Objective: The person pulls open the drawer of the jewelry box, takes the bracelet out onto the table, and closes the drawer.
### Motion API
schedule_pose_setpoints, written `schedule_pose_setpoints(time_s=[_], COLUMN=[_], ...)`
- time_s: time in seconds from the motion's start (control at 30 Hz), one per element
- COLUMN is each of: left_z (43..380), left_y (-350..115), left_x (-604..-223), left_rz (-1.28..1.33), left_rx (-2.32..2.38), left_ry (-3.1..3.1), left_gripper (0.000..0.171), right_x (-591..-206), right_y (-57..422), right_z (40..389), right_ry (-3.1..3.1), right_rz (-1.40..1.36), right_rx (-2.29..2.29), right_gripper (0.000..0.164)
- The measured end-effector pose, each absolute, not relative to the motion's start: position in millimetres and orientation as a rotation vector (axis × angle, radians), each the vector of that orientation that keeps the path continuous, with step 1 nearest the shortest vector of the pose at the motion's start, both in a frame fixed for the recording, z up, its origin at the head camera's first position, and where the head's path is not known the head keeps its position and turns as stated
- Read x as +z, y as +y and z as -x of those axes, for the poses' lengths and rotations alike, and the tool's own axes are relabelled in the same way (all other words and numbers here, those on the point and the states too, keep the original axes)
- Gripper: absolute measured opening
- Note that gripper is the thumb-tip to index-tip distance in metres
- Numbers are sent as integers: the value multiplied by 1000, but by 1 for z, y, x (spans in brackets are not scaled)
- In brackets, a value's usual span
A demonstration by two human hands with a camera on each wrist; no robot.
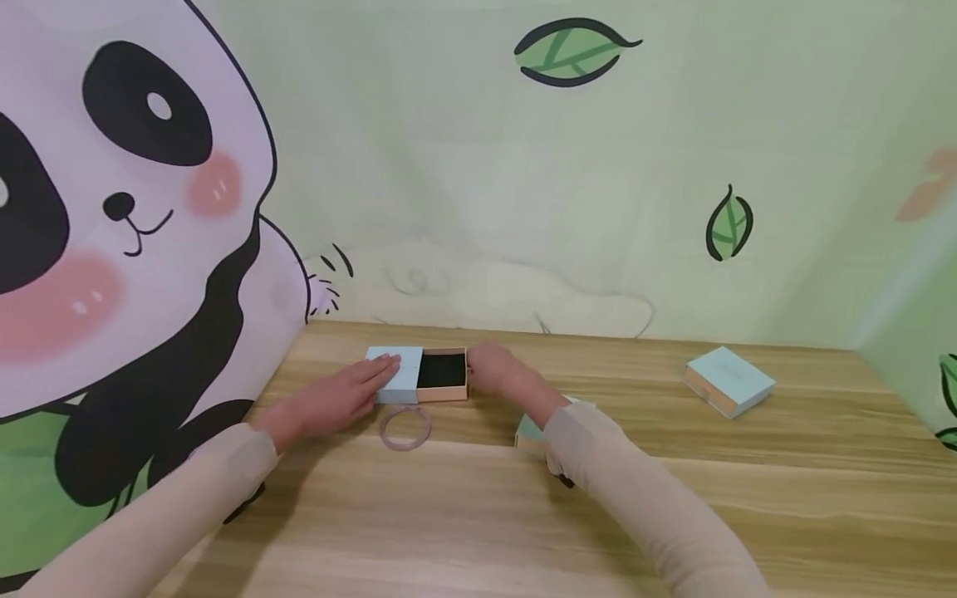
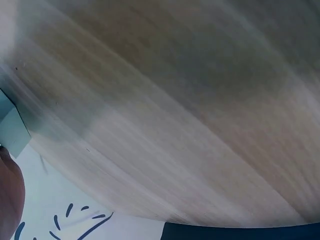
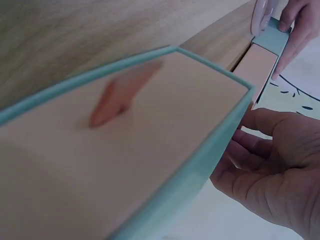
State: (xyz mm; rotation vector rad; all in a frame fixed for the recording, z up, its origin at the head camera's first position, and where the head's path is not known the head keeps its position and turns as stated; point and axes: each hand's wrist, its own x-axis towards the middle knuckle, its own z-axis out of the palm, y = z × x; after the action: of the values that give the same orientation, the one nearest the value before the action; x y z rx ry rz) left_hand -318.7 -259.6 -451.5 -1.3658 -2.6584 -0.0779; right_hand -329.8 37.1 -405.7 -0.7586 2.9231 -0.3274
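Note:
A pale blue slide-out box (image 1: 399, 374) lies on the table with its pink drawer (image 1: 443, 394) partly out, showing a black inside. My left hand (image 1: 344, 399) holds the blue sleeve, its fingers lying across the top. At the drawer's right end, my right hand (image 1: 493, 368) pinches the drawer's edge, with its fingertips partly hidden. The right wrist view shows curled fingers of my right hand (image 3: 280, 160) at that end. A translucent lilac bangle (image 1: 406, 448) lies just in front of the box. Only the sleeve's corner (image 2: 12, 127) appears in the left wrist view.
A second blue-and-pink box (image 1: 529, 436) sits partly hidden beneath my right forearm; it looms large in the right wrist view. Farther right stands a third, closed box (image 1: 728, 378). A panda-printed backdrop (image 1: 449, 166) rises behind the wooden table (image 1: 449, 531).

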Motion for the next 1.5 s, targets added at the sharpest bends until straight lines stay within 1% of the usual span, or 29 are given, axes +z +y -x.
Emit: schedule_pose_setpoints(time_s=[0.2, 0.43, 0.67, 0.73, 0.9, 1.03, 1.2, 1.33, 1.5], left_z=[317, 319, 322, 323, 323, 323, 322, 323, 322], left_y=[-259, -260, -261, -262, -262, -262, -259, -257, -260], left_x=[-454, -454, -455, -456, -457, -457, -458, -459, -459], left_rz=[1356, 1340, 1374, 1364, 1361, 1361, 1392, 1377, 1356], left_rx=[-80, -52, -16, -26, -52, -52, -55, -73, -68], left_ry=[-2654, -2660, -2590, -2608, -2634, -2610, -2578, -2590, -2637], left_gripper=[59, 61, 61, 61, 62, 62, 60, 60, 61], right_x=[-413, -412, -409, -410, -414, -417, -422, -424, -425], right_y=[30, 28, 22, 19, 11, 7, 7, 5, 0], right_z=[331, 335, 336, 336, 336, 336, 334, 337, 341], right_ry=[2926, 2967, 2971, 2979, 2996, 3021, 3044, 3041, 3058], right_rz=[700, 675, 707, 701, 707, 708, 691, 600, 621], right_rx=[-272, -255, -165, -165, -207, -246, -201, -249, -233], right_gripper=[20, 16, 31, 30, 16, 11, 12, 15, 19])
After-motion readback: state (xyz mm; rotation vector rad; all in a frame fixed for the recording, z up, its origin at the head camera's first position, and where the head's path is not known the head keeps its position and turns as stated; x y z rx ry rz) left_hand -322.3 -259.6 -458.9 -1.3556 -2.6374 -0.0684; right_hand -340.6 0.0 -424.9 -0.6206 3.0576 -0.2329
